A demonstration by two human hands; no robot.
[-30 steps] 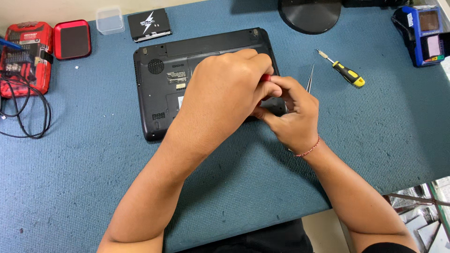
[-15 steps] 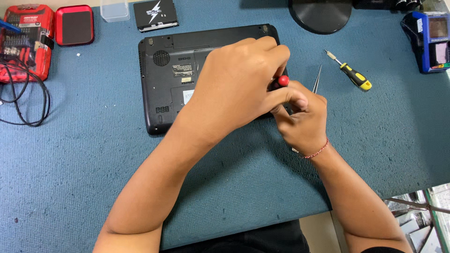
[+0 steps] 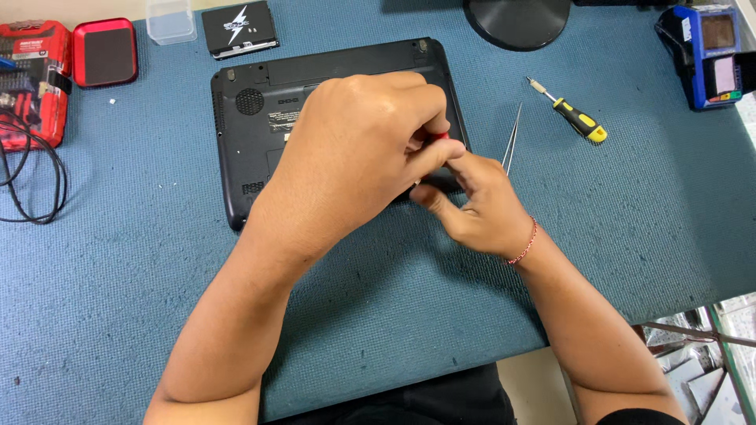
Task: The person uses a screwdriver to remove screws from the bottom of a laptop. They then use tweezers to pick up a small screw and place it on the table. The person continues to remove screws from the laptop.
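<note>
A black laptop lies upside down on the blue mat. My left hand arches over its right half, fingers curled around a red-handled screwdriver, of which only a sliver of red shows. My right hand sits just below, at the laptop's near right corner. Its thumb and fingers are pinched up against the tool under my left hand. The screwdriver's tip and the spot it touches are hidden. A red thread bracelet circles my right wrist.
Steel tweezers and a yellow-and-black screwdriver lie right of the laptop. A black drive and clear box sit behind it. Red bit cases and a black cable are at left, a blue device far right, a round black base at the back.
Both hands stay together at the laptop's right side. The red handle shows less between them than half a second ago, and my right fingers have shifted slightly.
</note>
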